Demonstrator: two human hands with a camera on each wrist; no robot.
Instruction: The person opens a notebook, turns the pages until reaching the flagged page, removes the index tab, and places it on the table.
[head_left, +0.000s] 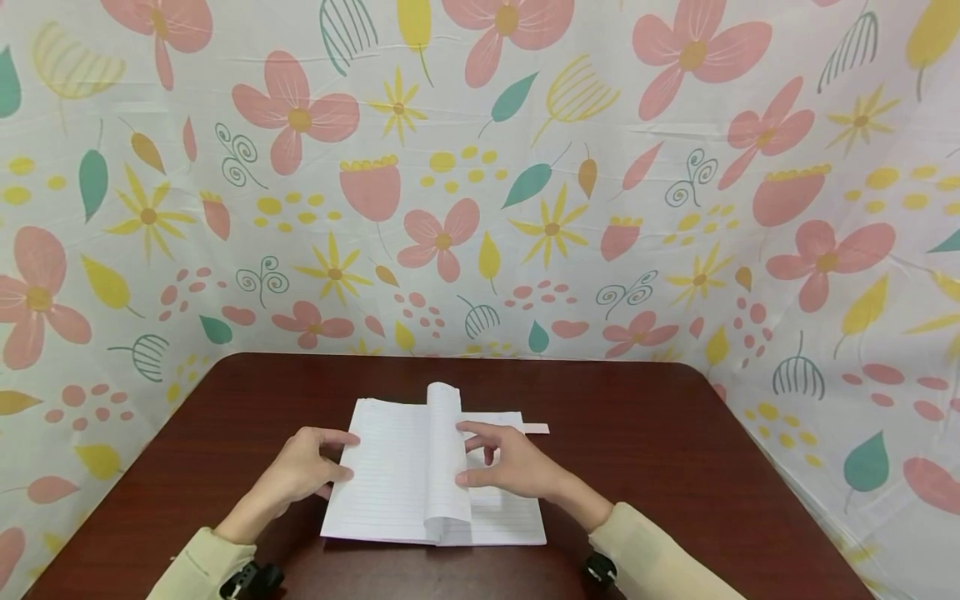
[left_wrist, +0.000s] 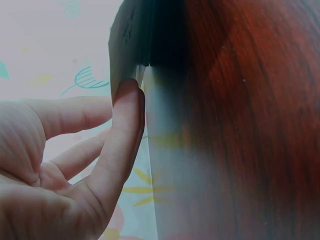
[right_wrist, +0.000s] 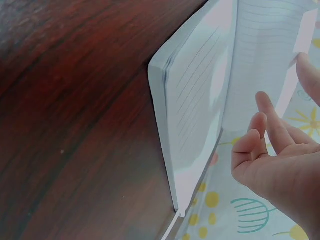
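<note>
Notebook (head_left: 386,475): lies spread on the desk (head_left: 652,467), about midway between the left and right edges and not far from the back edge; the near edge is out of view. Ruled lines show on both sides of the spine.
Page (head_left: 442,458): stands up from the spine in a loose curl, not flat on either side.
Left hand (head_left: 303,467): at the notebook's left edge, fingers bent, thumb and forefinger a little apart with their tips at that edge; it appears to hold the notebook there, though how firmly I cannot tell.
Right hand (head_left: 521,467): over the notebook's right side, thumb and forefinger reaching out, well parted, their tips touching the page; the other fingers are folded in. It seems to guide the page rather than grip it.
Tab (head_left: 536,428): a pale pink strip that sticks out from the notebook's right side, towards the desk's right edge.
Backdrop (head_left: 480,112): flowered cloth behind the desk's back edge and along both side edges.
Turning: the step in hand looks like a page turn, about halfway over; which way it goes I cannot tell.
Next move: calls for light fingertips to bring the page down and smooth it flat, with the left hand steadying the notebook.
</note>
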